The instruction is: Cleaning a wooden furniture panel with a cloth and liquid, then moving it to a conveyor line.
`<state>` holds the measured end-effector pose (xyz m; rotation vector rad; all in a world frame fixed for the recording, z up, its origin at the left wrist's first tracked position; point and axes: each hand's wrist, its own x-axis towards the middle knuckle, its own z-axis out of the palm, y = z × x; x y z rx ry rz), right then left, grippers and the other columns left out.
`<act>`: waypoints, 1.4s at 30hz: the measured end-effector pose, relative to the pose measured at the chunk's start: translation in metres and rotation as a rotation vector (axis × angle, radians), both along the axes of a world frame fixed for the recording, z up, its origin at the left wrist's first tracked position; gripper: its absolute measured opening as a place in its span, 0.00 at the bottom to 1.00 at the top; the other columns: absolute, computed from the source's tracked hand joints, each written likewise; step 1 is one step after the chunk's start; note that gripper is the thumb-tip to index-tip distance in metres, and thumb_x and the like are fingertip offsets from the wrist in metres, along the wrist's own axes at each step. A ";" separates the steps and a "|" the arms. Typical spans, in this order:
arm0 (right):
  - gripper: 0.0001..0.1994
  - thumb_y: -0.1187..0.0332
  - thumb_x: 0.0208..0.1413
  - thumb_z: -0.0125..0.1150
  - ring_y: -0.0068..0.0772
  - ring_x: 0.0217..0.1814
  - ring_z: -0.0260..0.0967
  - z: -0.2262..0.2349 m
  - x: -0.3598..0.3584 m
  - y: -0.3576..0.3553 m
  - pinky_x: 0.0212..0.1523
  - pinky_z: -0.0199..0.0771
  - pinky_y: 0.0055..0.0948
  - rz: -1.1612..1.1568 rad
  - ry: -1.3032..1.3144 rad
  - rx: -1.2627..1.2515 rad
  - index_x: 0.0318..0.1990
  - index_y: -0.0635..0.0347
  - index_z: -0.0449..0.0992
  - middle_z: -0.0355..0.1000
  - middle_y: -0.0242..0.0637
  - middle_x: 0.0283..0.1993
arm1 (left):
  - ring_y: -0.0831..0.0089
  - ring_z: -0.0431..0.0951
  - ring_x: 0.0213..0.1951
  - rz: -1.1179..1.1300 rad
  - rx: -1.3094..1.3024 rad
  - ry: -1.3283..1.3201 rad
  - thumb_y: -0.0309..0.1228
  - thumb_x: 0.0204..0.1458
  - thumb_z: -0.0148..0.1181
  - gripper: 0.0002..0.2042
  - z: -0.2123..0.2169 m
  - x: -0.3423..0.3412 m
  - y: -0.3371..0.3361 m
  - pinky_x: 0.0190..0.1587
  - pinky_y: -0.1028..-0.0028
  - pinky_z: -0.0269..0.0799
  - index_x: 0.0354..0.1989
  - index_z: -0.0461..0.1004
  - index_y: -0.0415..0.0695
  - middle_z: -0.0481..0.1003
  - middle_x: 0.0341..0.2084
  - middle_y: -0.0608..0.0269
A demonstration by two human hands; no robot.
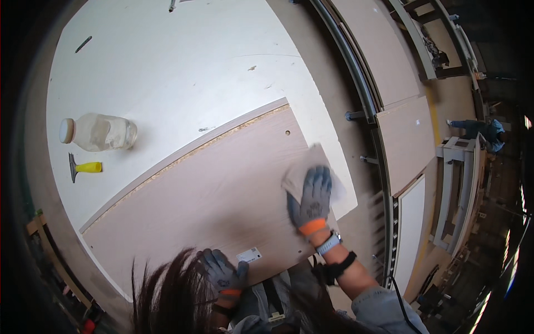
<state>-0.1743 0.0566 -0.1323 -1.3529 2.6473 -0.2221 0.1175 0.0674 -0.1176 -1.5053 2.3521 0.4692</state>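
Note:
A light wood-grain panel (206,195) with a raw chipboard edge lies across the white table (161,61). Near its right end my right hand (314,200), in a grey-blue glove with an orange cuff, presses a pale cloth (296,173) onto the surface; the cloth is blurred by motion. My left hand (221,271), gloved likewise, rests on the panel's near edge with its fingers stretched out and holds nothing. Beside it a white printed label (248,255) sticks to the panel. Strands of dark hair hang in front of the panel's lower left.
At the left stand a clear lidded jar (108,132) lying on its side and a yellow-handled scraper (86,167). A dark pen-like tool (83,44) lies farther back. Right of the table runs a roller conveyor (374,106) carrying panels (409,145). Another person (486,132) is at the far right.

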 end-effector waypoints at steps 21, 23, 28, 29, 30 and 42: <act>0.36 0.59 0.51 0.53 0.67 0.69 0.40 0.005 -0.002 0.026 0.67 0.37 0.56 -0.024 -0.101 -0.037 0.61 0.77 0.52 0.48 0.65 0.64 | 0.40 0.48 0.63 0.027 -0.180 0.104 0.48 0.43 0.57 0.35 -0.022 0.003 0.002 0.61 0.38 0.38 0.54 0.58 0.33 0.57 0.55 0.41; 0.33 0.60 0.53 0.52 0.62 0.68 0.44 -0.017 -0.019 -0.013 0.67 0.41 0.51 -0.010 -0.034 -0.154 0.60 0.76 0.54 0.52 0.63 0.63 | 0.39 0.50 0.62 -0.021 -0.293 0.148 0.52 0.41 0.58 0.38 -0.014 -0.002 0.002 0.60 0.36 0.39 0.53 0.59 0.32 0.58 0.55 0.40; 0.25 0.59 0.56 0.49 0.50 0.62 0.56 -0.001 -0.044 -0.171 0.63 0.52 0.39 -0.146 -0.262 -0.324 0.54 0.71 0.65 0.62 0.54 0.57 | 0.39 0.49 0.62 0.003 -0.184 0.149 0.54 0.40 0.56 0.39 -0.007 -0.006 0.001 0.61 0.38 0.36 0.51 0.61 0.31 0.58 0.54 0.38; 0.22 0.60 0.58 0.47 0.47 0.58 0.60 0.002 -0.030 -0.187 0.61 0.54 0.39 0.024 -0.224 -0.100 0.52 0.69 0.68 0.66 0.51 0.53 | 0.39 0.49 0.62 -0.009 -0.184 0.146 0.54 0.40 0.56 0.38 -0.005 -0.008 0.001 0.61 0.38 0.36 0.51 0.61 0.31 0.58 0.54 0.38; 0.26 0.55 0.58 0.45 0.48 0.63 0.54 0.003 -0.002 -0.196 0.66 0.46 0.41 0.233 -0.155 0.010 0.56 0.67 0.64 0.61 0.52 0.59 | 0.39 0.50 0.62 0.006 -0.173 0.147 0.54 0.39 0.57 0.39 -0.005 -0.008 0.000 0.61 0.38 0.36 0.52 0.61 0.32 0.58 0.54 0.38; 0.28 0.54 0.60 0.44 0.41 0.69 0.50 -0.012 0.146 -0.192 0.70 0.43 0.35 0.899 -0.968 -0.192 0.62 0.63 0.60 0.57 0.45 0.65 | 0.41 0.53 0.62 0.072 -0.132 0.245 0.53 0.43 0.56 0.38 0.002 -0.014 -0.003 0.60 0.39 0.40 0.54 0.62 0.31 0.58 0.57 0.38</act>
